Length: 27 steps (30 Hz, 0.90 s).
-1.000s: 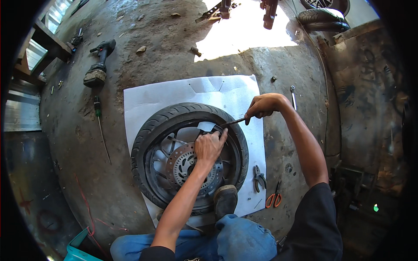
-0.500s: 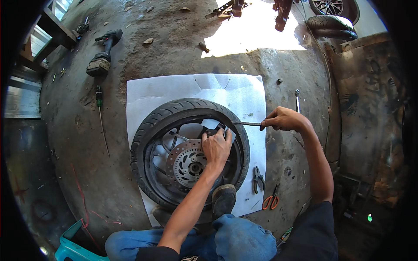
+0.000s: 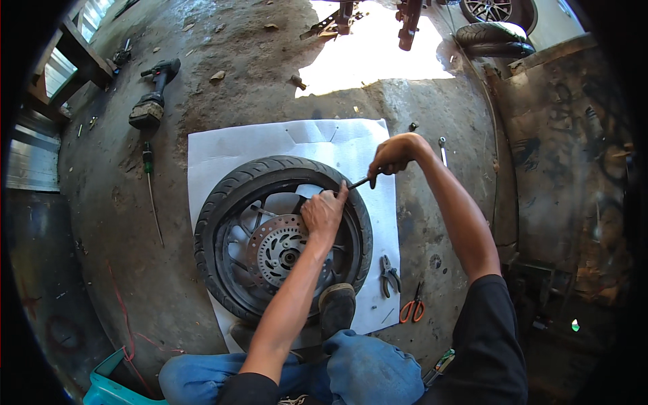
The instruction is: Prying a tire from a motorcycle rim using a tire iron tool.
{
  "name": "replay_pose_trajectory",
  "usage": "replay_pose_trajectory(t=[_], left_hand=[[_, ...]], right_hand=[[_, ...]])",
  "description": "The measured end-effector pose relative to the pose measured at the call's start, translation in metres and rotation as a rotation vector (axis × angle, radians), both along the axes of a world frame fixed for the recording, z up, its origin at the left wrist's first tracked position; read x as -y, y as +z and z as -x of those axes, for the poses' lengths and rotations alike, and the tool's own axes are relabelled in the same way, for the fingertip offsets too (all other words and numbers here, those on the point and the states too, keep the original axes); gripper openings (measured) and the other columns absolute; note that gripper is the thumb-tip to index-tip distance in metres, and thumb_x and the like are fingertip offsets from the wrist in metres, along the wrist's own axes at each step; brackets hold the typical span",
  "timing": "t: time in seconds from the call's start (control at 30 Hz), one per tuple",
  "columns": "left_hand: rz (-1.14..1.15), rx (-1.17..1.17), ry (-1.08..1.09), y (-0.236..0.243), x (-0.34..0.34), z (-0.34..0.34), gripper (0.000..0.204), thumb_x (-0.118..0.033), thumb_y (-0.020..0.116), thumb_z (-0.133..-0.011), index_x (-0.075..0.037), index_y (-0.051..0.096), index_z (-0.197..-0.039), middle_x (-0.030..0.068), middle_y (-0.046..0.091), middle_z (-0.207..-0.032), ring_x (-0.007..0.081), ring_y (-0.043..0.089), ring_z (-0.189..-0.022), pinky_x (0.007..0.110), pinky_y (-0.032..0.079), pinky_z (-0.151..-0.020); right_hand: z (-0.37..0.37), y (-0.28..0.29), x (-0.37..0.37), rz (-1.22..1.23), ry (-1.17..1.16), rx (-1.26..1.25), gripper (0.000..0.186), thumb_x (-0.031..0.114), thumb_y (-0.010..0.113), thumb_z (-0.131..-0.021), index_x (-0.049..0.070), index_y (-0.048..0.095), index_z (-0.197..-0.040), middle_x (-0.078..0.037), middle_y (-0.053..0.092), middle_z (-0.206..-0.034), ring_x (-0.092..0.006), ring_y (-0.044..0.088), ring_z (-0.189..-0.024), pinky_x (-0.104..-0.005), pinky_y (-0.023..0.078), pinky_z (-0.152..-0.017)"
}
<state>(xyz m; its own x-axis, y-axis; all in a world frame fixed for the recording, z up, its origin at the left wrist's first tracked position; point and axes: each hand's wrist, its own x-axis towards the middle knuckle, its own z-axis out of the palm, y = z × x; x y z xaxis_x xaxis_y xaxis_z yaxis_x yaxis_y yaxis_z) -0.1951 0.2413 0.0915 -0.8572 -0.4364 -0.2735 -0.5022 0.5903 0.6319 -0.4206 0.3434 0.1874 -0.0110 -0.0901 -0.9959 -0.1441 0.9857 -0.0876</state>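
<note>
A motorcycle wheel with a black tyre (image 3: 219, 196) lies flat, its drilled brake disc (image 3: 260, 246) facing up. My right hand (image 3: 393, 156) is closed around one end of a slim dark tyre lever (image 3: 359, 183); the other end meets the tyre's inner edge at the upper right. Over the rim, my left hand (image 3: 322, 214) has curled fingers, with its thumb stretched up to the lever's tip. What those fingers grip is hidden. Beside them a pale flat piece (image 3: 309, 191) shows partly. My shoe (image 3: 337, 309) rests against the wheel's near side.
Under the wheel is a white sheet (image 3: 236, 138), with pliers (image 3: 389, 277) on its right. Orange-handled scissors (image 3: 412, 309) and a wrench (image 3: 443, 151) lie farther right. A long screwdriver (image 3: 152, 192) and a cordless power tool (image 3: 155, 93) are on the left. Spare tyres (image 3: 496, 40) stand far right.
My right hand has moved left and up, swinging the lever steeper at the tyre's edge. My left thumb has come up to the lever's tip, and less of the pale piece shows.
</note>
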Motion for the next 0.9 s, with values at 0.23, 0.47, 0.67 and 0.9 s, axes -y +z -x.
replay_pose_trajectory(t=[0.23,0.47,0.67,0.9], left_hand=[[-0.131,0.062,-0.18,0.013,0.016,-0.009,0.084,-0.074,0.039,-0.099,0.002,0.074,-0.095,0.0324,0.07,-0.083,0.0527,0.069,-0.089,0.057,0.054,-0.082],[0.038,0.201,-0.432,0.023,0.025,-0.01,0.095,-0.08,0.03,-0.098,0.0,0.08,-0.094,0.0291,0.073,-0.084,0.0467,0.072,-0.092,0.053,0.052,-0.092],[0.004,0.212,-0.443,0.011,0.033,-0.018,0.101,-0.079,0.023,-0.099,0.001,0.078,-0.073,0.0259,0.07,-0.07,0.0457,0.072,-0.077,0.052,0.056,-0.078],[-0.037,0.046,-0.397,-0.009,0.014,-0.022,0.089,-0.069,0.031,-0.103,0.001,0.078,-0.076,0.0309,0.07,-0.079,0.047,0.072,-0.083,0.054,0.056,-0.081]], right_hand=[[-0.003,0.001,0.006,-0.027,0.015,0.013,0.023,0.036,0.071,-0.092,0.021,0.084,-0.103,0.013,0.042,-0.055,-0.0009,0.029,-0.044,-0.0227,0.019,-0.041],[0.022,-0.02,-0.01,-0.053,-0.106,0.197,0.031,0.035,0.065,-0.101,0.012,0.08,-0.116,0.013,0.04,-0.055,-0.0004,0.024,-0.044,-0.0218,0.018,-0.04],[-0.003,-0.003,0.017,-0.001,0.034,0.059,0.03,0.037,0.066,-0.101,0.013,0.081,-0.112,0.012,0.042,-0.055,-0.0015,0.027,-0.044,-0.0227,0.02,-0.04],[0.012,-0.047,-0.019,0.008,-0.066,0.193,0.028,0.037,0.067,-0.1,0.016,0.082,-0.11,0.01,0.039,-0.056,-0.0044,0.03,-0.046,-0.0268,0.021,-0.042]])
